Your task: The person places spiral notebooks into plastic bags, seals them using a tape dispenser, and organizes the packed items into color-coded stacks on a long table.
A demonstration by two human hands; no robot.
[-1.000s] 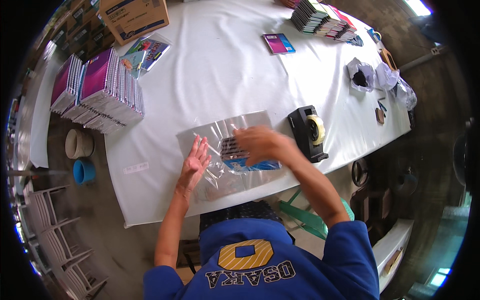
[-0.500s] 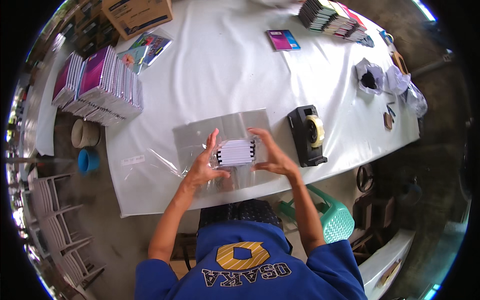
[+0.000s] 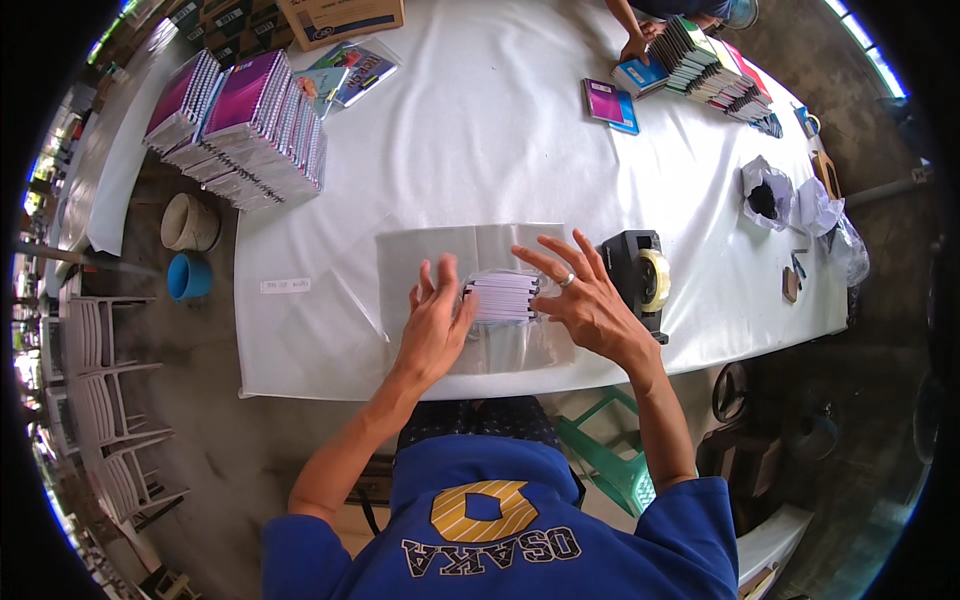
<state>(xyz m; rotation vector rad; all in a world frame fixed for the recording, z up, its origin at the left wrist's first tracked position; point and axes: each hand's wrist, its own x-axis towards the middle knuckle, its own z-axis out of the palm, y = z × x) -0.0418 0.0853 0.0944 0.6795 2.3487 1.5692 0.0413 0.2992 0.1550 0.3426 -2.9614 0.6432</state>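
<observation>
A small block of spiral notebooks (image 3: 503,298), white page edges up with black binding at its ends, rests on a sheet of clear plastic (image 3: 428,245) near the table's front edge. My left hand (image 3: 432,325) is at the block's left end, thumb against or just beside it, other fingers raised and apart. At the right end, my right hand (image 3: 595,305) has its fingers spread over the plastic, the thumb close to the block. Whether either thumb presses on it I cannot tell. A black tape dispenser (image 3: 633,262) with a clear roll stands just right of my right hand.
Stacked spiral notebooks (image 3: 240,105) stand at the left, near booklets (image 3: 365,72) and a cardboard box (image 3: 345,15). At the far right, another person's hand (image 3: 635,48) is on a blue notebook (image 3: 640,75) beside piled notebooks (image 3: 715,75). A green stool (image 3: 610,455) stands below the table's front edge.
My hands have shifted from around the block, the right one now with its back up and fingers spread. A person's arm has come in at the far right, and a blue notebook now shows under the purple one.
</observation>
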